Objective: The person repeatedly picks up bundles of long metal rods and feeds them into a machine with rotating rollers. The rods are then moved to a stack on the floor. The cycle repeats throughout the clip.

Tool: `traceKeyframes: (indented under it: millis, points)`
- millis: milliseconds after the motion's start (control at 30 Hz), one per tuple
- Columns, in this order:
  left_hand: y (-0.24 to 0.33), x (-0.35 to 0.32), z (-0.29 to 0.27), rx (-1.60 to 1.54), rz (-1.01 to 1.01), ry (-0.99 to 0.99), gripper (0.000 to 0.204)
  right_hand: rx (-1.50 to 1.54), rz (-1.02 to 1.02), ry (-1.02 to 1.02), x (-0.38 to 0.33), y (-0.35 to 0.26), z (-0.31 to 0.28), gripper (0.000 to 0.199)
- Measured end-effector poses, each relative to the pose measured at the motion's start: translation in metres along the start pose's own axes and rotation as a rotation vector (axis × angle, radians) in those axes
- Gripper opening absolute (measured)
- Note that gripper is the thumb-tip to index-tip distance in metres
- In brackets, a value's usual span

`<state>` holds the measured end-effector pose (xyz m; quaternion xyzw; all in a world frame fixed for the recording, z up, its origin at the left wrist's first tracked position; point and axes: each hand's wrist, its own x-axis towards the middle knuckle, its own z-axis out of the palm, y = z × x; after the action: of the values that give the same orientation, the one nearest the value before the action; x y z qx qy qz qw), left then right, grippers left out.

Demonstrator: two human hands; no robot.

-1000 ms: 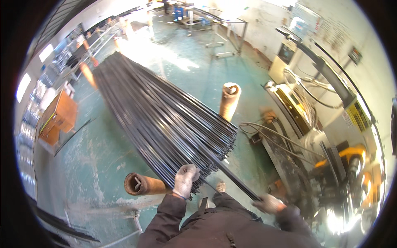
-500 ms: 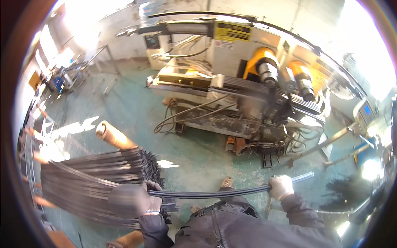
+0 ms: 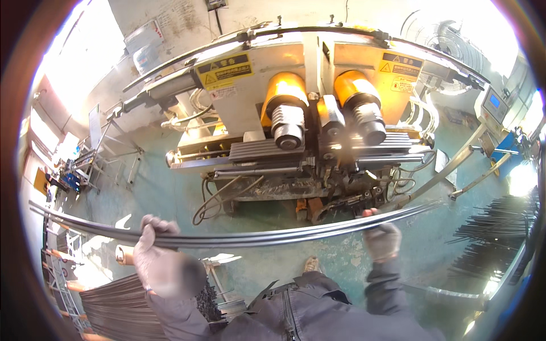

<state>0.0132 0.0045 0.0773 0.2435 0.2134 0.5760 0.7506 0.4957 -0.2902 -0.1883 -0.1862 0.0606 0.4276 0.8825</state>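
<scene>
Several long, thin dark metal rods point(image 3: 267, 237) run side by side across the view, bowed by the lens, between my hands and past both. My gloved left hand point(image 3: 156, 244) is closed round them at the left, thumb up; a round blur covers part of its wrist. At the right, my gloved right hand point(image 3: 382, 240) grips the same rods from below, and its fingertips show above them. Just beyond the rods stands a large machine point(image 3: 273, 176) with two yellow-housed metal spindles point(image 3: 287, 125) and dark rails in front of them.
A big stack of dark rods point(image 3: 122, 307) lies at the lower left, beside a brown roll point(image 3: 124, 254). More rods point(image 3: 495, 227) lie at the far right. A control panel point(image 3: 493, 105) stands on a post near the machine's right end. Hoses point(image 3: 210, 199) hang below the machine.
My view has turned from the rod stack toward the machine, which is now centred and nearer. Both hands have lifted the rods forward, away from my body and the stack.
</scene>
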Motion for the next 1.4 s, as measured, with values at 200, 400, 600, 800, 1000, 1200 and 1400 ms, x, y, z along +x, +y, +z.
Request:
traceKeyframes:
  millis: [200,400,600,800,1000,1200,1400]
  points:
    - [-0.027,0.069,0.058,0.198,-0.020,-0.285,0.027,0.113,-0.126,0.287,0.050,0.026,0.041,0.023]
    - [0.004,0.122,0.033,0.392,0.143,-0.202,0.031,0.049,-0.282,0.346,0.061,0.013,0.061,0.024]
    - [0.007,0.201,-0.028,0.445,0.160,-0.061,0.022,-0.108,-0.391,0.399,0.077,0.045,0.145,0.031]
    - [-0.022,0.264,-0.084,0.400,0.018,-0.131,0.028,-0.168,-0.494,0.222,0.109,0.112,0.200,0.022]
    - [-0.063,0.336,-0.112,0.186,-0.111,-0.015,0.028,-0.300,-0.595,0.416,0.168,0.140,0.206,0.027]
    - [-0.091,0.359,-0.112,0.419,-0.182,-0.042,0.031,-0.318,-0.535,0.385,0.216,0.134,0.201,0.033]
    - [-0.117,0.356,-0.125,0.380,-0.342,-0.044,0.058,-0.680,-0.504,0.503,0.234,0.126,0.177,0.040]
